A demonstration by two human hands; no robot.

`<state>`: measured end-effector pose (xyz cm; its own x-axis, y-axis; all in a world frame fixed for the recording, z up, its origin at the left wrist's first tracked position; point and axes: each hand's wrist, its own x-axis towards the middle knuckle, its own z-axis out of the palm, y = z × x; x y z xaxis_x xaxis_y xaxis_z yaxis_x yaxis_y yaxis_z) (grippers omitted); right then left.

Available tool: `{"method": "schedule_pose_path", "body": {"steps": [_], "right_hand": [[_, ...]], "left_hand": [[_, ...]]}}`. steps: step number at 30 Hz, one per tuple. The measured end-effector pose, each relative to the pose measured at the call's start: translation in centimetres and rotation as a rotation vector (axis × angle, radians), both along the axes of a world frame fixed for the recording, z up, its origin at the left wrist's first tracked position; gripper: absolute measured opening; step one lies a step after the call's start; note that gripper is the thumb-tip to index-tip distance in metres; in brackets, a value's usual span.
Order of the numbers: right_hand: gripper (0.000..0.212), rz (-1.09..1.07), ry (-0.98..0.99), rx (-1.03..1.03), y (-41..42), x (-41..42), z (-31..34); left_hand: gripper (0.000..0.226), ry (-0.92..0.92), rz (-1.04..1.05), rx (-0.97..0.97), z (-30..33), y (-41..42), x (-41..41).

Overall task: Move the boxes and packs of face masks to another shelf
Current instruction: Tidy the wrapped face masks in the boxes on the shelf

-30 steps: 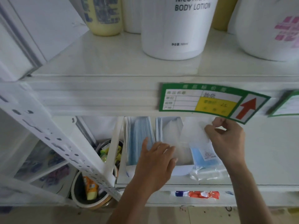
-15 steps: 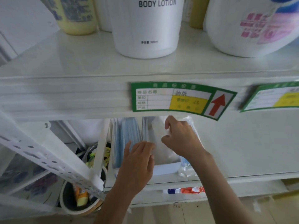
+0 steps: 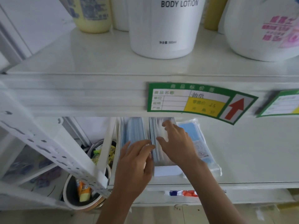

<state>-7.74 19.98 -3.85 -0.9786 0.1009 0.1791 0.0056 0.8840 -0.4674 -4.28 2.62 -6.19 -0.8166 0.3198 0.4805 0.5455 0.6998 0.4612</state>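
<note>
**Both hands at the mask boxes on the lower shelf**

At the lower left of the frame a white bin (image 3: 71, 191) holding bottles and wrappers sits beyond a perforated shelf post (image 3: 53, 152). Right of it, at centre bottom, the left mask box (image 3: 134, 131) lies on the lower shelf (image 3: 250, 159), open and showing blue masks. The left hand (image 3: 134, 165) rests on the near end of this box, its fingers loosely spread and curled over the edge between the two boxes; whether it actually grips the box cannot be told. Touching that box on its right is the right mask box (image 3: 165, 170), with white and pale sheets inside. The right hand (image 3: 178, 143) lies over it, fingers parted and reaching among the contents, not visibly closed on anything. Just right of that hand, a clear mask pack (image 3: 200, 143) with blue masks lies flat against the box. Above, at centre right, a green price tag (image 3: 194, 99) hangs on the upper shelf edge, under a white lotion bottle (image 3: 165, 29).
</note>
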Motion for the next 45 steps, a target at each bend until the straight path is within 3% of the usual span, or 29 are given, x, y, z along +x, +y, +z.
{"method": "schedule_pose_path", "body": {"steps": [4, 7, 12, 16, 26, 30, 38, 45], "right_hand": [[0.017, 0.19, 0.161, -0.006, -1.5, 1.0, 0.3], [0.017, 0.306, 0.182, -0.068, -3.5, 1.3, -0.3], [0.028, 0.371, 0.085, -0.165, -5.8, -0.1, -1.1], [0.027, 0.369, 0.034, -0.081, -6.0, -1.0, -1.6], [0.028, 0.363, 0.053, 0.028, -5.9, -0.7, -2.4], [0.026, 0.328, 0.066, 0.038, -5.9, -0.6, -2.8], [0.029, 0.289, 0.047, 0.016, -6.0, -0.7, -3.0], [0.029, 0.299, 0.045, 0.025, -6.0, -0.6, -3.0]], "left_hand": [[0.042, -0.143, 0.297, -0.077, 0.9, -1.9, -0.1], [0.039, -0.192, 0.247, -0.166, 0.5, -2.3, -0.1], [0.035, -0.223, 0.167, 0.034, 0.2, -2.1, 0.1], [0.033, -0.235, 0.212, 0.093, 0.5, -2.8, -0.4], [0.04, -0.324, 0.375, -0.355, 1.0, -3.1, -4.0], [0.027, -0.321, 0.368, -0.411, 0.8, -3.1, -4.8], [0.051, -0.286, 0.424, -0.612, 1.0, -3.1, -5.0], [0.032, -0.338, 0.462, -0.63, 1.6, -2.1, -4.9]]}}
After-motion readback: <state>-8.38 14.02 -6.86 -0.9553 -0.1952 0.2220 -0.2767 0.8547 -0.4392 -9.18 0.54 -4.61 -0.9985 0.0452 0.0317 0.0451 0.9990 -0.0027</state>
